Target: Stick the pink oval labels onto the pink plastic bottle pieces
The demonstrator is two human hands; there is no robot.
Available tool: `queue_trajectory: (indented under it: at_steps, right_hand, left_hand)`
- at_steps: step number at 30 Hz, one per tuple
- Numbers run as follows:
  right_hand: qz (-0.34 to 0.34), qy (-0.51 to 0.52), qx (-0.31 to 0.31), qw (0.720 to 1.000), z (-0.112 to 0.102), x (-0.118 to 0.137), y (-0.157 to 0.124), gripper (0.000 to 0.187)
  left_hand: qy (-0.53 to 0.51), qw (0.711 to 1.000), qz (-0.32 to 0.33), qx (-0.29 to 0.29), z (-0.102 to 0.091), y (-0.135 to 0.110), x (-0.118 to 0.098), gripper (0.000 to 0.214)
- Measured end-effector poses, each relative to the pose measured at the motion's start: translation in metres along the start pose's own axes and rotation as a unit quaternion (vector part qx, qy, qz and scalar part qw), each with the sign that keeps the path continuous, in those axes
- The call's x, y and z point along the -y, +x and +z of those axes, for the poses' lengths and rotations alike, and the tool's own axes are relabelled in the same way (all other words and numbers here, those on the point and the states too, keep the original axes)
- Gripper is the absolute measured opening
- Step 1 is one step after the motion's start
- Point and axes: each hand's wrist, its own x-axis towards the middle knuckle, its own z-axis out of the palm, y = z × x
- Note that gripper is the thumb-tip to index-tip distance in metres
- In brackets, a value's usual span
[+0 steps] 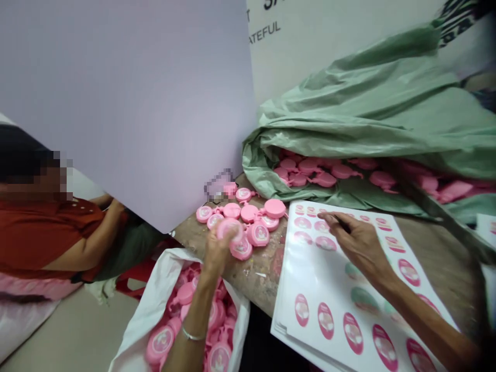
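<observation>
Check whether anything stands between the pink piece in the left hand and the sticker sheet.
Yes: other round pink pieces lie on the table between the left hand's piece and the sheet.

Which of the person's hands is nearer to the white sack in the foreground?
Left. The left hand is just past the far rim of the white sack; the right hand is farther away, over the sticker sheet.
</observation>
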Motion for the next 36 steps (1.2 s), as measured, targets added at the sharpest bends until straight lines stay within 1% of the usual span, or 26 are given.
queue_trajectory:
  at_steps: [1, 2, 3, 4, 5, 6, 8, 10, 12, 14, 17, 20, 22, 23, 24, 25, 26, 27, 28, 29, 30, 31, 32, 33, 34, 36]
  right_hand:
    - [-0.021, -0.001, 0.011, 1.000, 0.013, -0.001, 0.007, 0.037]
    - [-0.048, -0.008, 0.017, 0.999, 0.029, -0.002, 0.014, 0.037]
    - [-0.079, -0.023, 0.018, 0.996, 0.046, -0.003, 0.020, 0.037]
    - [-0.113, -0.040, 0.013, 0.993, 0.066, -0.003, 0.026, 0.037]
    - [-0.140, -0.056, 0.007, 0.988, 0.085, -0.003, 0.031, 0.038]
    - [-0.158, -0.069, 0.001, 0.985, 0.103, -0.003, 0.034, 0.041]
    - [-0.168, -0.084, -0.005, 0.982, 0.135, 0.000, 0.034, 0.046]
    - [-0.164, -0.081, -0.012, 0.983, 0.159, 0.008, 0.027, 0.049]
    - [-0.165, -0.064, -0.013, 0.984, 0.175, 0.019, 0.015, 0.049]
    - [-0.166, -0.033, -0.008, 0.985, 0.187, 0.034, -0.001, 0.047]
    - [-0.162, 0.026, 0.011, 0.986, 0.205, 0.057, -0.035, 0.047]
    - [-0.147, 0.091, 0.040, 0.984, 0.218, 0.082, -0.086, 0.051]
    - [-0.145, 0.131, 0.080, 0.977, 0.223, 0.097, -0.124, 0.055]
    - [-0.141, 0.150, 0.099, 0.973, 0.224, 0.104, -0.140, 0.055]
    - [-0.152, 0.169, 0.125, 0.966, 0.224, 0.109, -0.152, 0.057]
    - [-0.168, 0.179, 0.149, 0.958, 0.222, 0.113, -0.158, 0.057]
    - [-0.186, 0.181, 0.168, 0.951, 0.219, 0.115, -0.158, 0.057]
    - [-0.205, 0.176, 0.178, 0.946, 0.214, 0.115, -0.150, 0.058]
    - [-0.220, 0.162, 0.176, 0.946, 0.209, 0.113, -0.135, 0.060]
    - [-0.234, 0.142, 0.162, 0.948, 0.202, 0.109, -0.114, 0.060]
    - [-0.236, 0.115, 0.132, 0.956, 0.196, 0.102, -0.089, 0.061]
    - [-0.232, 0.081, 0.098, 0.964, 0.192, 0.094, -0.061, 0.058]
    - [-0.229, 0.045, 0.066, 0.970, 0.189, 0.084, -0.032, 0.053]
    - [-0.227, 0.002, 0.054, 0.972, 0.188, 0.074, -0.005, 0.050]
    - [-0.227, -0.032, 0.047, 0.972, 0.190, 0.065, 0.020, 0.047]
    - [-0.228, -0.052, 0.041, 0.971, 0.198, 0.048, 0.059, 0.045]
  left_hand:
    - [0.083, 0.993, 0.047, -0.073, -0.024, 0.020, 0.005, 0.035]
    - [0.161, 0.977, 0.080, -0.116, -0.046, 0.041, 0.011, 0.038]
    - [0.180, 0.973, 0.083, -0.119, -0.065, 0.061, 0.017, 0.040]
    - [0.184, 0.973, 0.082, -0.111, -0.080, 0.079, 0.024, 0.040]
    - [0.187, 0.974, 0.085, -0.096, -0.091, 0.095, 0.031, 0.040]
    - [0.181, 0.977, 0.086, -0.074, -0.098, 0.109, 0.038, 0.040]
    - [0.165, 0.982, 0.088, -0.030, -0.101, 0.127, 0.050, 0.041]
    - [0.149, 0.985, 0.083, 0.012, -0.097, 0.135, 0.058, 0.042]
    - [0.136, 0.987, 0.069, 0.048, -0.094, 0.135, 0.062, 0.042]
    - [0.126, 0.988, 0.053, 0.073, -0.095, 0.127, 0.064, 0.041]
    - [0.124, 0.988, 0.028, 0.090, -0.110, 0.100, 0.065, 0.038]
    - [0.139, 0.986, 0.001, 0.097, -0.138, 0.053, 0.058, 0.036]
    - [0.153, 0.984, -0.008, 0.086, -0.162, 0.015, 0.049, 0.036]
    - [0.161, 0.983, -0.010, 0.084, -0.175, -0.002, 0.044, 0.035]
    - [0.169, 0.982, -0.011, 0.086, -0.187, -0.017, 0.037, 0.034]
    - [0.181, 0.976, -0.022, 0.118, -0.198, -0.029, 0.031, 0.032]
    - [0.219, 0.955, -0.054, 0.195, -0.207, -0.037, 0.024, 0.032]
    - [0.249, 0.940, -0.070, 0.222, -0.212, -0.040, 0.017, 0.032]
    - [0.278, 0.929, -0.073, 0.233, -0.212, -0.038, 0.011, 0.032]
    - [0.303, 0.924, -0.061, 0.225, -0.207, -0.031, 0.006, 0.031]
    - [0.319, 0.926, -0.032, 0.199, -0.197, -0.019, 0.001, 0.030]
    - [0.330, 0.928, 0.004, 0.172, -0.182, -0.001, -0.002, 0.030]
    - [0.333, 0.931, 0.055, 0.138, -0.162, 0.021, -0.004, 0.029]
    - [0.338, 0.928, 0.105, 0.118, -0.139, 0.047, -0.004, 0.028]
    - [0.336, 0.926, 0.129, 0.113, -0.115, 0.075, -0.002, 0.028]
    - [0.335, 0.922, 0.163, 0.109, -0.068, 0.133, 0.005, 0.028]
